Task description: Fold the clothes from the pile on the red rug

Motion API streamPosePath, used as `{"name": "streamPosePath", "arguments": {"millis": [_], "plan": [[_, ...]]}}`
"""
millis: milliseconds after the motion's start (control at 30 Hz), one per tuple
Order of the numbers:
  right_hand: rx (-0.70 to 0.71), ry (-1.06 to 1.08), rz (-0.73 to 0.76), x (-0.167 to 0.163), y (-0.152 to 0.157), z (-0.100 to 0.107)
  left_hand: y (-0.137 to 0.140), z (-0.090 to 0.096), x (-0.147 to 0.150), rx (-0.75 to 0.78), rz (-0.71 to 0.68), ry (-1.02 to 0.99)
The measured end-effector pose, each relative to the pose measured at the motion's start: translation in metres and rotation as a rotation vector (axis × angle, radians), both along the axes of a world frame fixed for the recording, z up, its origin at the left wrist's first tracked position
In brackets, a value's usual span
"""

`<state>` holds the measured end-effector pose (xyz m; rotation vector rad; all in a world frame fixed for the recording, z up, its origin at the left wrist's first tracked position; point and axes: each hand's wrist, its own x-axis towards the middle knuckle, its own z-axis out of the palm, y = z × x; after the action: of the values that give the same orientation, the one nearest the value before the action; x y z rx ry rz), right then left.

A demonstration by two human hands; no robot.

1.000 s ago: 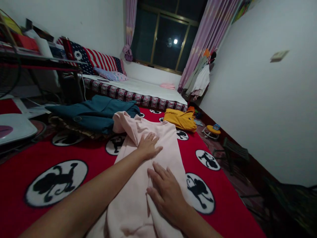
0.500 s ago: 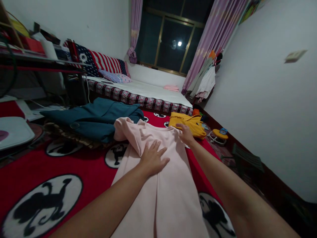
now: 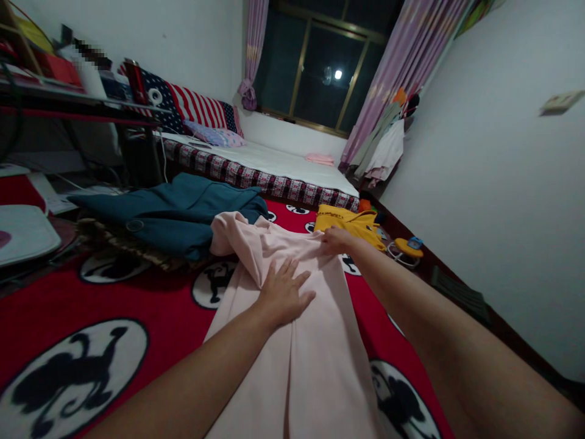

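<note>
A long pale pink dress (image 3: 329, 353) lies lengthwise before me on a red blanket (image 3: 173, 341), its neckline at the far end. One sleeve is folded inward over the left side, and a crease or slit runs down its middle. My left hand (image 3: 284, 294) rests flat on the upper part with fingers spread. At the far right shoulder of the dress, my right hand (image 3: 337, 240) has its fingers closed on the cloth; the fingertips are partly hidden.
A folded teal garment (image 3: 183, 210) lies to the left on a ruffled brown cloth. A folded yellow garment (image 3: 350, 224) sits beyond my right hand. Farther back is a low bed (image 3: 274, 157) beneath a window. A cluttered desk (image 3: 82, 110) stands at left, a yellow stool (image 3: 408, 247) at right.
My right hand has drawn slightly left and its fingers have closed on the shoulder of the dress. The left hand stays flat in place. The view has shifted a little.
</note>
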<state>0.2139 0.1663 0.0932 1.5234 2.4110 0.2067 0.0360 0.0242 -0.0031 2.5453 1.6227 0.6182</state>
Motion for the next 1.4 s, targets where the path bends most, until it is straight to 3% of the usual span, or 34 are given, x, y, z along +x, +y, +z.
{"name": "streamPosePath", "arguments": {"millis": [267,400,533,633,700,833,933,1067,1167,1400], "plan": [[-0.096,-0.074,0.027,0.005,-0.010,0.014,-0.002,0.005,0.000,-0.016,-0.006,0.003],[0.126,-0.162,-0.028,0.012,0.000,0.020,-0.001,0.004,0.000,-0.034,0.000,0.000],[0.341,-0.107,-0.114,0.011,0.000,0.016,0.000,0.001,0.000,-0.041,0.000,-0.020],[0.514,0.054,-0.165,0.004,-0.016,-0.001,0.000,0.001,0.000,-0.052,0.024,-0.042],[0.553,0.200,-0.147,-0.002,-0.032,-0.019,0.000,0.001,0.001,-0.056,0.051,-0.052],[0.347,0.328,-0.032,-0.012,-0.055,-0.065,0.001,0.002,0.002,-0.050,0.077,-0.053],[0.217,0.349,-0.138,-0.017,-0.055,-0.088,0.002,0.003,0.002,-0.056,0.084,-0.027],[0.129,0.360,-0.251,-0.023,-0.053,-0.089,0.002,0.005,0.000,-0.061,0.062,0.018],[0.100,0.395,-0.309,-0.028,-0.068,-0.085,0.002,0.005,-0.003,-0.059,0.032,0.037],[-0.017,0.440,-0.175,-0.012,-0.162,-0.087,0.001,0.007,-0.008,-0.103,-0.032,0.086]]}}
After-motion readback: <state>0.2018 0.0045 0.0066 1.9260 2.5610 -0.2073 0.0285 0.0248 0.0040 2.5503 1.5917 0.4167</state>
